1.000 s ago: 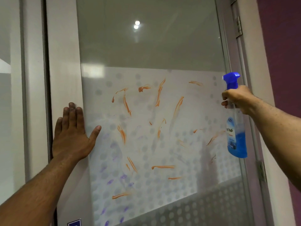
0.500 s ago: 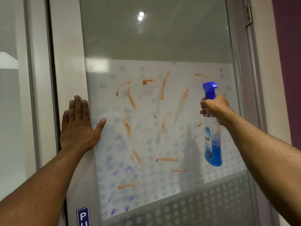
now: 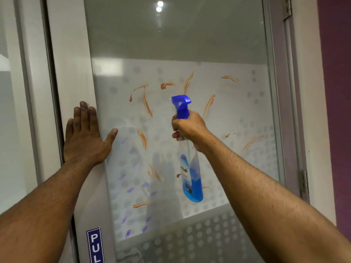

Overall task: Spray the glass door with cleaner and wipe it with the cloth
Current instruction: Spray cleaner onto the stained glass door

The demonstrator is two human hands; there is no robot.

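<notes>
The glass door fills the view, its frosted dotted panel streaked with orange smears and purple marks. My right hand grips the neck of a clear spray bottle with blue liquid and a blue trigger head, held upright in front of the middle of the glass, nozzle pointing left. My left hand lies flat with fingers spread on the door's white left frame, thumb reaching onto the glass. No cloth is in view.
A blue "PULL" sign sits low on the door's left stile. Hinges run down the right frame beside a purple wall. A fixed glass panel stands at the left.
My right hand has carried the spray bottle leftward from the door's right edge to the middle of the glass. My left hand has stayed pressed on the frame.
</notes>
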